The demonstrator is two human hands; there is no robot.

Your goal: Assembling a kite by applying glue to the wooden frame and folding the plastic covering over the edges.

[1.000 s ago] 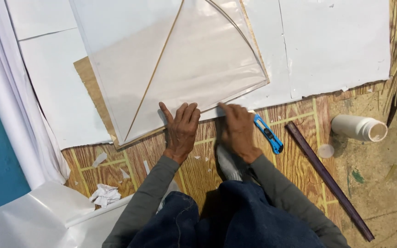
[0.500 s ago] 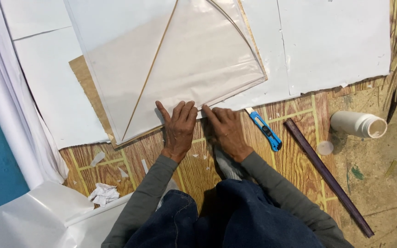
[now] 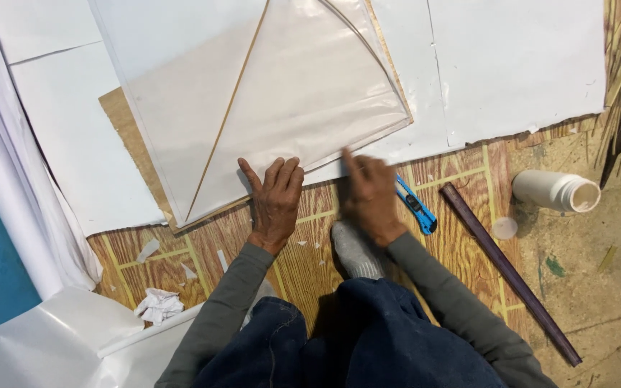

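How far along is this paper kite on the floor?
Looks done: thin sticks already lie on the translucent paper sheet, one straight, one bowed. In hand: the left hand presses flat on the sheet's bottom edge; the right hand, blurred, works that edge. Left: judging by the blue cutter lying unused, trimming may remain.

A pale, translucent paper kite [image 3: 282, 108] with a thin straight spine stick and a bowed cross stick lies flat on white sheets over the wood-patterned floor, its lower edge pressed under both flat hands.
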